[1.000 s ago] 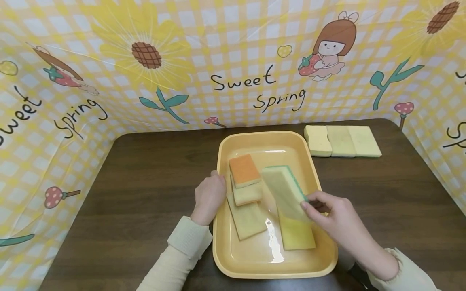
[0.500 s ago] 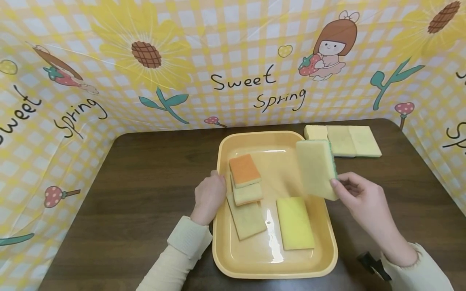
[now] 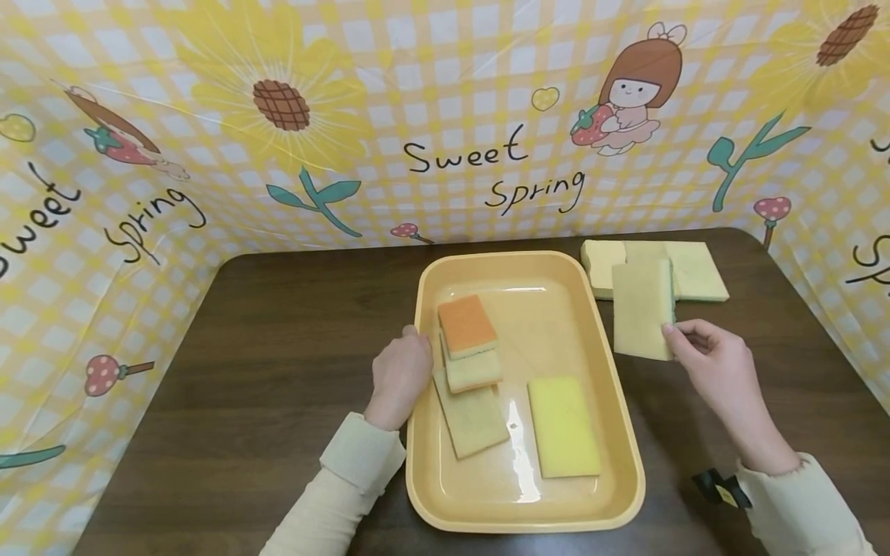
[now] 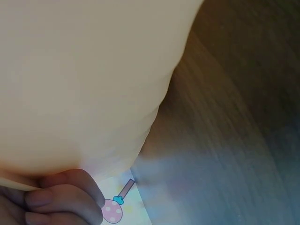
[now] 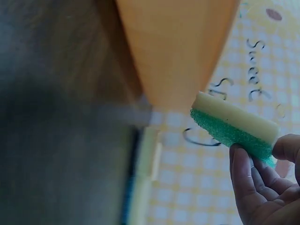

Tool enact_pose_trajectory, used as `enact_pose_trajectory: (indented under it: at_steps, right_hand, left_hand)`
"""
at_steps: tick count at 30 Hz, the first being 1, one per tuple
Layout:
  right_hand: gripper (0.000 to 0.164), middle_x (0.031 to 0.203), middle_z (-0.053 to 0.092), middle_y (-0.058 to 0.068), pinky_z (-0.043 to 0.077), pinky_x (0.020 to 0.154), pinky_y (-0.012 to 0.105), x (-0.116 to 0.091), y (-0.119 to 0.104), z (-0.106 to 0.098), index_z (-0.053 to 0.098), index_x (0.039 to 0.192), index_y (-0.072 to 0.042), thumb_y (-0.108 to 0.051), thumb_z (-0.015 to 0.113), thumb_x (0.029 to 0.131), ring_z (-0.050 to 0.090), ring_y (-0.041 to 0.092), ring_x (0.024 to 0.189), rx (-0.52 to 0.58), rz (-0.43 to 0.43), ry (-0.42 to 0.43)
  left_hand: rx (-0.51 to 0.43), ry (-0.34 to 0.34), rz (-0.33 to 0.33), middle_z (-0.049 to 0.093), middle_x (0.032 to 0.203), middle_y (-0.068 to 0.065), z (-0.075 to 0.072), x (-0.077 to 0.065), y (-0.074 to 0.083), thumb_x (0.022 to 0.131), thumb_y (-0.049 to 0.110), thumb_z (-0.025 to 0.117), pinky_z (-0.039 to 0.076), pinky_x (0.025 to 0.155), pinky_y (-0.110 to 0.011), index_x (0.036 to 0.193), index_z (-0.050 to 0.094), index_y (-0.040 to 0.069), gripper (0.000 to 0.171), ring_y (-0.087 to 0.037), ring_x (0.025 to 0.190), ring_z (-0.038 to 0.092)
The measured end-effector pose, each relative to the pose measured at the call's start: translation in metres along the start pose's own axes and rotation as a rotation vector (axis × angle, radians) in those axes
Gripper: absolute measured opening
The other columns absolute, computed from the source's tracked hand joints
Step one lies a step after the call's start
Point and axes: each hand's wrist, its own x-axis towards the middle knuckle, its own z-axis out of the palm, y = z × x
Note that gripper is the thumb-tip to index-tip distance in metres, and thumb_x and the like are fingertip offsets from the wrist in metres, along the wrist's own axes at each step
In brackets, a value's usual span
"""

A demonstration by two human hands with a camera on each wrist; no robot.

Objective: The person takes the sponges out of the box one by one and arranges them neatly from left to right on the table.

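My right hand (image 3: 716,371) pinches a pale yellow sponge (image 3: 641,309) by its right edge, just beyond the tray's right side. In the right wrist view the sponge (image 5: 234,124) shows a green scrubbing layer, with the fingers against the green and the thumb across from them. My left hand (image 3: 398,378) grips the left rim of a yellow plastic tray (image 3: 524,516); in the left wrist view its fingers (image 4: 65,199) curl at the tray's edge. Inside the tray, an orange-topped sponge (image 3: 467,324) overlaps pale sponges (image 3: 476,425) on the left, and a bright yellow sponge (image 3: 565,428) lies on the right.
Three pale sponges stand side by side at the table's back right, the rightmost sponge (image 3: 698,270) near the corner; the held one partly covers the row. A checked cloth backdrop (image 3: 473,93) rises behind and beside the dark wooden table (image 3: 278,347).
My right hand has lifted the green-backed sponge out of the tray and carried it right, past the rim, uncovering the bright yellow sponge. My left hand has stayed on the rim.
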Motion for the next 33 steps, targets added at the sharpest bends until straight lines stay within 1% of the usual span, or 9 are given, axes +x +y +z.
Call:
enact_pose_trajectory:
  at_steps: [2,4,6,11,16,19,24,28,33]
  right_hand:
    - [0.045,0.087,0.072,-0.001,0.042,0.060,0.013,0.004,0.006,0.002,0.066,0.107,0.004,-0.037,0.049,0.098,0.048,-0.019,0.070,0.010,0.026,-0.037]
    - [0.046,0.075,0.065,-0.018,0.042,0.058,0.017,0.007,0.011,0.005,0.065,0.107,0.005,-0.037,0.048,0.098,0.050,-0.012,0.066,0.018,0.037,-0.066]
    - [0.046,0.067,0.057,-0.026,0.042,0.056,0.021,0.009,0.015,0.009,0.065,0.107,0.006,-0.036,0.048,0.098,0.052,-0.005,0.063,0.035,0.044,-0.099]
    - [0.045,0.070,0.058,-0.023,0.047,0.061,0.020,0.012,0.021,0.021,0.063,0.106,0.010,-0.032,0.049,0.098,0.054,-0.004,0.064,0.089,0.061,-0.172]
    - [0.044,0.077,0.058,-0.022,0.053,0.068,0.018,0.016,0.025,0.029,0.060,0.109,0.015,-0.027,0.049,0.099,0.057,-0.008,0.071,0.246,0.110,-0.238]
    - [0.042,0.079,0.058,-0.021,0.054,0.069,0.018,0.019,0.029,0.032,0.058,0.109,0.014,-0.025,0.048,0.099,0.058,-0.008,0.074,0.326,0.146,-0.282]
    - [0.045,0.078,0.060,-0.021,0.054,0.071,0.017,0.023,0.036,0.035,0.055,0.114,0.015,-0.026,0.047,0.100,0.061,-0.008,0.075,0.388,0.188,-0.336]
    - [0.050,0.081,0.060,-0.022,0.054,0.072,0.016,0.027,0.040,0.037,0.048,0.120,0.019,-0.026,0.044,0.101,0.061,-0.009,0.077,0.423,0.194,-0.363]
    - [0.052,0.084,0.058,-0.021,0.054,0.073,0.016,0.030,0.043,0.039,0.044,0.122,0.020,-0.027,0.044,0.101,0.061,-0.008,0.079,0.467,0.206,-0.388]
  left_hand:
    - [0.002,0.002,0.001,0.064,0.071,-0.021,0.000,0.000,0.000,0.100,0.023,0.042,0.049,0.051,-0.045,0.091,0.054,-0.003,0.029,-0.034,0.061,0.064]
    - [0.008,0.002,0.002,0.064,0.071,-0.021,0.000,0.000,-0.001,0.100,0.023,0.042,0.049,0.051,-0.045,0.091,0.054,-0.003,0.030,-0.034,0.061,0.064]
    - [0.009,0.005,0.002,0.064,0.070,-0.021,0.000,0.000,-0.001,0.100,0.023,0.042,0.049,0.051,-0.045,0.091,0.054,-0.003,0.030,-0.033,0.061,0.064]
    - [0.009,0.013,0.005,0.064,0.070,-0.021,0.000,0.000,-0.001,0.100,0.023,0.043,0.049,0.051,-0.045,0.090,0.054,-0.003,0.030,-0.034,0.061,0.064]
    - [0.005,0.008,0.002,0.064,0.070,-0.021,0.000,0.000,-0.001,0.100,0.023,0.042,0.049,0.051,-0.045,0.091,0.054,-0.002,0.030,-0.033,0.061,0.064]
    - [0.007,0.010,-0.002,0.064,0.070,-0.021,0.001,0.001,-0.001,0.100,0.023,0.042,0.049,0.051,-0.045,0.090,0.054,-0.002,0.030,-0.034,0.061,0.064]
    - [0.014,0.010,-0.004,0.064,0.071,-0.021,0.001,0.001,0.000,0.100,0.023,0.042,0.049,0.052,-0.045,0.090,0.054,-0.002,0.030,-0.034,0.062,0.065]
    - [0.006,0.012,-0.002,0.064,0.071,-0.021,0.001,0.001,0.000,0.100,0.023,0.042,0.049,0.052,-0.045,0.090,0.054,-0.002,0.030,-0.034,0.062,0.065]
    - [0.006,0.016,0.003,0.064,0.071,-0.021,0.000,0.000,0.000,0.100,0.023,0.042,0.050,0.052,-0.046,0.090,0.054,-0.003,0.030,-0.034,0.062,0.065]
